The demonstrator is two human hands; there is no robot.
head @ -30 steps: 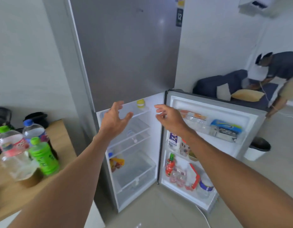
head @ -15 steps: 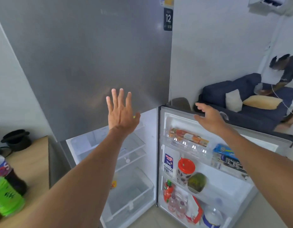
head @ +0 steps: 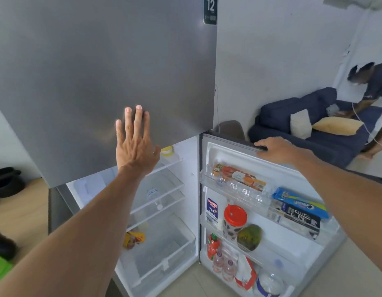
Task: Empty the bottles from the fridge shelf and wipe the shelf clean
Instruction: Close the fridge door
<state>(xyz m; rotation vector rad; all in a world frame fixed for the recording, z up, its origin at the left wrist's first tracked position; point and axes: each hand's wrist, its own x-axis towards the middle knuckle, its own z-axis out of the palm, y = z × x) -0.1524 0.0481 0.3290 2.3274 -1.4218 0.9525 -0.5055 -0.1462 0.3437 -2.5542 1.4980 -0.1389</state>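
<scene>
The lower fridge compartment stands open below the closed grey freezer door point(head: 100, 71). My left hand point(head: 135, 144) is open, fingers spread, flat against the bottom of the freezer door. My right hand point(head: 273, 147) rests on the top edge of the open fridge door point(head: 233, 144), fingers curled over it. The top glass shelf point(head: 172, 162) holds only a small yellow-capped jar point(head: 167, 151). A clear water bottle point(head: 153, 195) lies on the shelf below. The removed bottles on the wooden table point(head: 20, 211) show only as a green label point(head: 0, 269) at the left edge.
Door racks hold snack packs point(head: 239, 176), a milk carton point(head: 212, 210), a red-lidded cup point(head: 234, 220), a green fruit point(head: 249, 236) and small bottles point(head: 223, 265). A yellow packet point(head: 134, 239) lies inside, above the crisper drawer point(head: 164, 249). Another person point(head: 370, 91) bends over a blue sofa point(head: 303, 133).
My view has moved closer and rightward. My left hand rose from the top shelf onto the freezer door. My right hand moved right and settled on the fridge door's top edge.
</scene>
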